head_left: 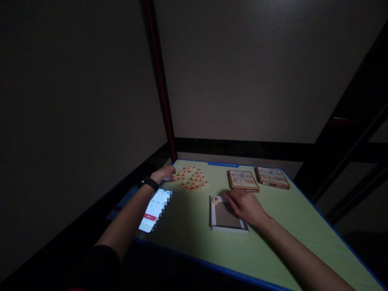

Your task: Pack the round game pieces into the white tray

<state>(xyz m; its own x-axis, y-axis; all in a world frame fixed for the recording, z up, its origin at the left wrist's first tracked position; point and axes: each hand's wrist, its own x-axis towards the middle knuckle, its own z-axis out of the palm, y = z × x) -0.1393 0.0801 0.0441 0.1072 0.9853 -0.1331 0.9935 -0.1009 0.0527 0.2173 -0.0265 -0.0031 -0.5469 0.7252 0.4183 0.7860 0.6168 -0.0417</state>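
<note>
Flanking round pieces on their left: left hand; right hand over open box.
Cannot tell either hand's grip; phone reads "24".

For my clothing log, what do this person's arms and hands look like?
Left hand and right hand are gloveless. A dark, watch-like band circles the left wrist; a dark sleeve ends near that elbow. The right forearm is sleeveless.
</note>
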